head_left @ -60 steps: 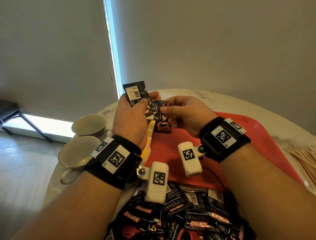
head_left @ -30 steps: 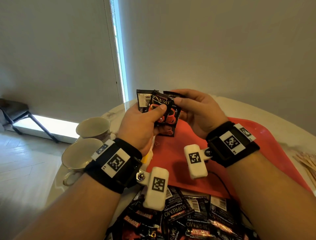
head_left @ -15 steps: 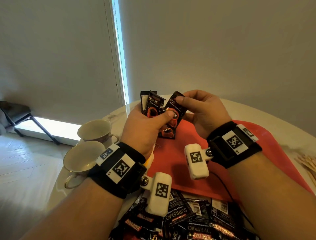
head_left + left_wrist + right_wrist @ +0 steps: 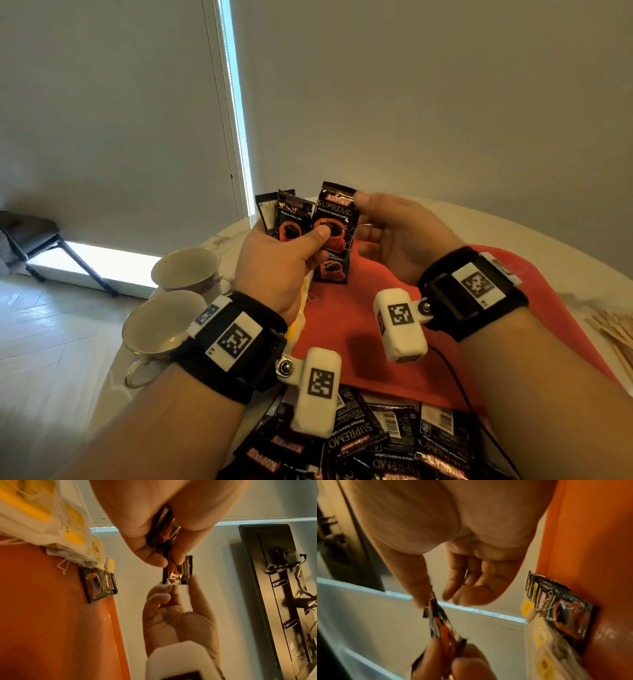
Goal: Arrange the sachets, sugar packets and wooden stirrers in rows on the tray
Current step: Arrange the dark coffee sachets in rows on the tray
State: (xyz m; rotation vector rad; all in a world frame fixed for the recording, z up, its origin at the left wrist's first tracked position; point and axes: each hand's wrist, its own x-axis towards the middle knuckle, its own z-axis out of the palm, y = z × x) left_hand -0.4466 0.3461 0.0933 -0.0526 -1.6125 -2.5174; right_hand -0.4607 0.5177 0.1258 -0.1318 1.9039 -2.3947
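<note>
Barely begun, I judge: the left hand [image 4: 277, 263] pinches a fan of coffee sachets [image 4: 334, 222] above the red tray [image 4: 376, 342], the right hand [image 4: 404, 236] with fingers loosely spread beside them, one sachet [image 4: 99, 585] lying on the tray, while most sachets [image 4: 359, 445] and the wooden stirrers [image 4: 613, 332] wait on the bench.

The head camera looked forward and down from above the forearms, over the table [image 4: 394, 212] toward the wall, taking in both hands above the near half of the tray [image 4: 342, 329]. The left wrist camera sat close under the left hand [image 4: 163, 520], facing along its fingers toward the far edge of the tray [image 4: 51, 615]. The right wrist camera looked likewise along the right hand [image 4: 453, 534], very near and blurred. All three views shared the held sachets [image 4: 334, 226] [image 4: 177, 570] [image 4: 443, 626], both hands and the tray's far edge.
</note>
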